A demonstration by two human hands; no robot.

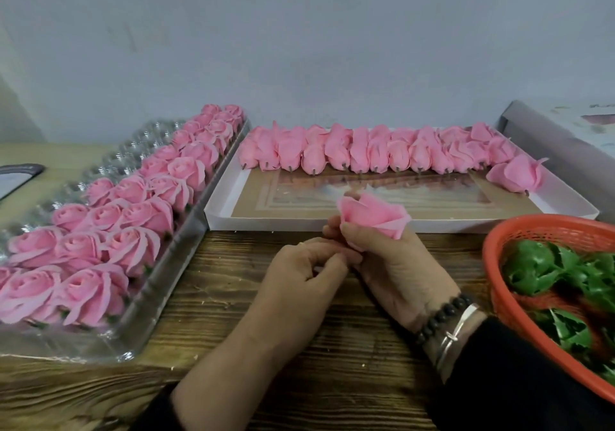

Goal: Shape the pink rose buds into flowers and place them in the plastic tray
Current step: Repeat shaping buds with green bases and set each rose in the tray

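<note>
Both hands meet over the desk, each grip closed on one pink bud. Right hand curls its fingers round the bud's lower half, holding it upright with the petals fanning above the fingers. Left hand has its fingers bent and pinches at the bud's base, just beside the right thumb; exactly what lies between its fingertips cannot be told. Held above the desk's near edge of the white box, the bud is half opened: thin, soft, matte petals, loosely wrapped, the outer ones flaring with creased edges. More buds, still tight and tapered, each ending in a short dark stub, lie in a row along the far side of the shallow box, with one lying apart at its right end. To the left, a clear plastic tray with round moulded cups holds finished roses in rows, their petals spread in spirals; its left column of cups shows bare. At right, an orange mesh basket holds green, jagged, glossy leaf cups. Dark wood grain marks the desk. Dark beads and a metal bangle ring the right wrist.
</note>
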